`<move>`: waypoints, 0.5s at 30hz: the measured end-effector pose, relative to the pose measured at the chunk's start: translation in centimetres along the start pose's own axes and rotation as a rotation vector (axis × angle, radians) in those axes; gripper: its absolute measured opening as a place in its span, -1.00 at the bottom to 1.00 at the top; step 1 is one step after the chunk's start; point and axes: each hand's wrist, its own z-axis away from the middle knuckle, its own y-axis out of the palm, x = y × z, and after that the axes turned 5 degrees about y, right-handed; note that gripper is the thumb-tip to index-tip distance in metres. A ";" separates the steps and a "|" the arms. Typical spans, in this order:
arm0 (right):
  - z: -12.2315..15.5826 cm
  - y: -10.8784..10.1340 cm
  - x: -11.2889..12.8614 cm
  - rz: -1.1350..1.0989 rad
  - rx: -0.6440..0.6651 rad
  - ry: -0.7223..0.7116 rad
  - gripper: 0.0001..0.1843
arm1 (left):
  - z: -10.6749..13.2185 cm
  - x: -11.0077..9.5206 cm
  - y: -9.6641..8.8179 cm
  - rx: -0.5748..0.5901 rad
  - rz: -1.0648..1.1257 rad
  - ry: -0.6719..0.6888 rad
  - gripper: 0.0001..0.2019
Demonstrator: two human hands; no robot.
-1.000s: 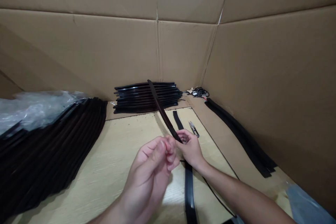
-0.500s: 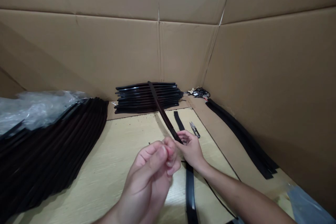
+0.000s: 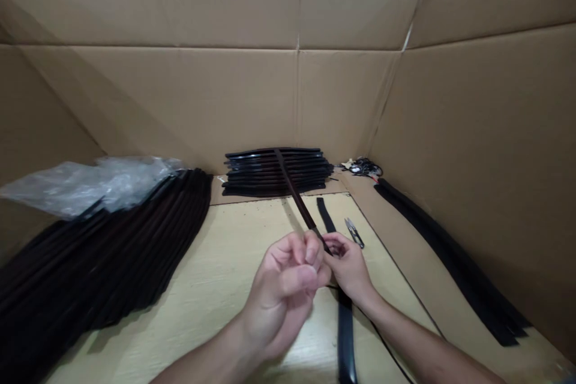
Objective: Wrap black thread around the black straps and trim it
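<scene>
My right hand point(image 3: 350, 267) is closed on a long, narrow black strip point(image 3: 299, 203). The strip slants away toward the back, and its far end overlaps a stack of similar strips. My left hand point(image 3: 288, 291) is raised in front of it, thumb and fingers pinched together; whatever they hold, if anything, cannot be made out. Beneath my right hand a wider, glossy black band point(image 3: 345, 336) lies on the pale board point(image 3: 193, 312). Another piece of black band point(image 3: 326, 214) shows just beyond that hand, beside small thread snips point(image 3: 354, 233).
Stacked black strips point(image 3: 252, 177) lie against the cardboard wall point(image 3: 202, 96). To the left is a large pile of dark strips point(image 3: 135, 258), partly under clear plastic point(image 3: 99, 183). Tangled black cords point(image 3: 366, 166) sit in the back corner, and flat black bands point(image 3: 450, 258) along the right.
The view has shifted, so everything appears farther right. My left hand has turned a little, its thumb now lower and still pinched. The right hand keeps hold of the strip.
</scene>
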 end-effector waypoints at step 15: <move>1.6 0.4 0.2 -0.106 0.329 0.112 -0.55 | -3.1 3.6 -7.2 -0.403 -0.551 -0.035 -0.39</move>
